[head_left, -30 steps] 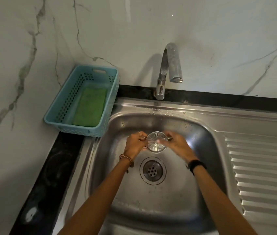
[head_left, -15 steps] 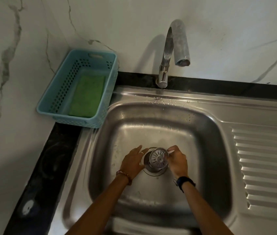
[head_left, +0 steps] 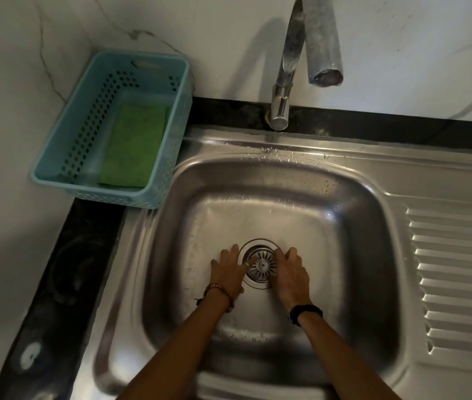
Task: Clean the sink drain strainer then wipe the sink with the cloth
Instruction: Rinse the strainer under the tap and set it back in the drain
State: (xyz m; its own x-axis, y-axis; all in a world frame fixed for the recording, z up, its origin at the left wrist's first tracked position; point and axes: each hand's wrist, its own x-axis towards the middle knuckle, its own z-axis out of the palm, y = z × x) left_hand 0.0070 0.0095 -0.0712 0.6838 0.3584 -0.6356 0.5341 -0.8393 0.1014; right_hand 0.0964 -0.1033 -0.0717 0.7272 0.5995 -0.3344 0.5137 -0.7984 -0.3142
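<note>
Tap point(head_left: 312, 39) top beyond the upper edge; strainer point(head_left: 262, 265) sides under both hands' fingers.

White veined marble wall point(head_left: 142, 21); black counter point(head_left: 64, 269); dim light.

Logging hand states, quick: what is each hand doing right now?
Left hand: open, fingers spread, resting at the drain strainer, holding nothing.
Right hand: open, fingers at the strainer's other edge, holding nothing.
</note>
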